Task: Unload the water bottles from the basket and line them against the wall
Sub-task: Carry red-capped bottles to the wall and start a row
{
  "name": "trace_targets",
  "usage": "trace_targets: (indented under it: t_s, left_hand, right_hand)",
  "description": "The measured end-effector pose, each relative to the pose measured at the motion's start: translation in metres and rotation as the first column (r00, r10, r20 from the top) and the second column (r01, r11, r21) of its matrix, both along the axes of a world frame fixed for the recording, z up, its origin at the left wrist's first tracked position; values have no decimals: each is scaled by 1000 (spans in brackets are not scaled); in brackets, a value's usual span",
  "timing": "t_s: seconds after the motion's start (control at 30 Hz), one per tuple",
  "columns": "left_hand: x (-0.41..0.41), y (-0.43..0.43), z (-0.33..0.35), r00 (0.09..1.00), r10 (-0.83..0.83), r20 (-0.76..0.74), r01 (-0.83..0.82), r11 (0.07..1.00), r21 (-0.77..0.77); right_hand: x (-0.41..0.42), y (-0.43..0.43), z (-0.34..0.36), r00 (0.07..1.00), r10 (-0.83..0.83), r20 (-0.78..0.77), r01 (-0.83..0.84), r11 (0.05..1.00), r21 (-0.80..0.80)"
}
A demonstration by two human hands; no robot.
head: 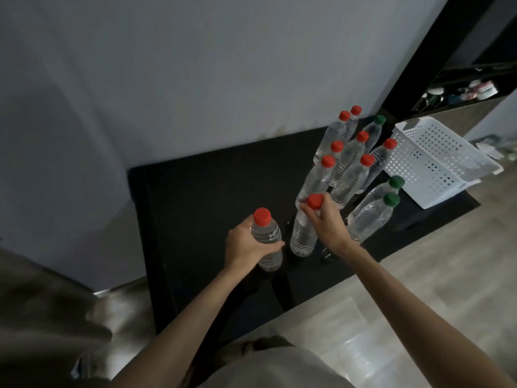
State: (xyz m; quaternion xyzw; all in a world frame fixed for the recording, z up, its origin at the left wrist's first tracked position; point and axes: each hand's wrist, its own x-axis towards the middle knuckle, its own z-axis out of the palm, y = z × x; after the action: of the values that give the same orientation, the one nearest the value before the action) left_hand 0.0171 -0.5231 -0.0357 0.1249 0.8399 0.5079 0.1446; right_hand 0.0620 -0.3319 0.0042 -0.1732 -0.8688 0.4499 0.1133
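My left hand wraps a clear plastic red-capped bottle, my right hand pinches a second bottle's red cap, both upright on the black tabletop, gripped for shifting against the grey wall

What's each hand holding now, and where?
Left hand grips a bottle round its body; right hand pinches a second bottle by its red cap.

We see a dim, greyish scene with soft shadows on the wall and faint glints on the bottles. Wide-angle bending warps the edges, and the lower left corner is blurred.
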Motion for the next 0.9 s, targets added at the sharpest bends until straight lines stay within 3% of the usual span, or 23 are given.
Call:
trace_targets:
  t_s: [0.23, 0.43, 0.77, 0.9]
  left_hand:
    - [-20, -101, 2, 987, 144, -75, -150, 986, -71]
    - [-21, -155, -20, 972, 230, -39, -232, 969, -86]
    - [-7, -164, -44, 982, 183, 35, -186, 978, 91]
    - [1, -159, -54, 966, 260, 9, -256, 946, 200]
  right_hand:
    - [-28, -91, -7, 985, 174, -10, -174, 981, -83]
    - [-33, -147, -25, 959, 282, 11, -279, 952, -125]
    - [-37, -155, -32, 961, 277, 1, -276, 957, -94]
    - [-40, -159, -37, 967, 250, -37, -253, 963, -90]
